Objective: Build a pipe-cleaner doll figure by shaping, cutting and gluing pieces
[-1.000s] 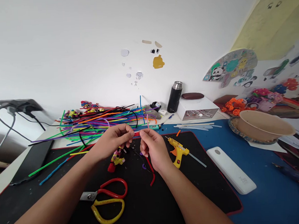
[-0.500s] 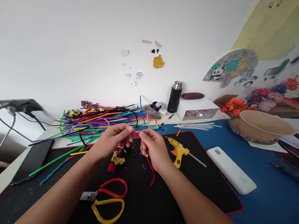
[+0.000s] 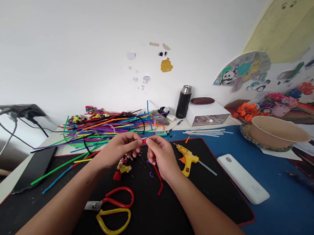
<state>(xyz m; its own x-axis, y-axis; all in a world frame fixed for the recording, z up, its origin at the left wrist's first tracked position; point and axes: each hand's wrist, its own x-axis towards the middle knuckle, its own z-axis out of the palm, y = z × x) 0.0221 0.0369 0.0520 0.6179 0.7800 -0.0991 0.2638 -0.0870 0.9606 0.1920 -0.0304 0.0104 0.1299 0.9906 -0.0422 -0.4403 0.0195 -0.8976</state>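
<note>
My left hand (image 3: 126, 145) and my right hand (image 3: 160, 152) meet above the black mat, each pinching the same red pipe cleaner (image 3: 157, 174). A short stretch of it shows between the fingertips, and its bent tail hangs below my right palm. Under my left hand lies a small pipe-cleaner figure (image 3: 123, 167) in yellow, pink and red, partly hidden. A purple curl (image 3: 151, 174) is beside the hanging red tail. Scissors (image 3: 113, 208) with one red and one yellow handle rest in front of my left forearm. The yellow glue gun (image 3: 187, 159) lies right of my right hand.
Behind my hands is a heap of coloured pipe cleaners (image 3: 106, 126). A black thermos (image 3: 182, 103) stands by a white box (image 3: 208, 112). Glue sticks (image 3: 205, 132), a white power bank (image 3: 243, 179) and a beige bowl (image 3: 280, 131) are to the right.
My left thumb and fingers have closed onto the red pipe cleaner beside my right fingertips. My right hand has barely moved.
</note>
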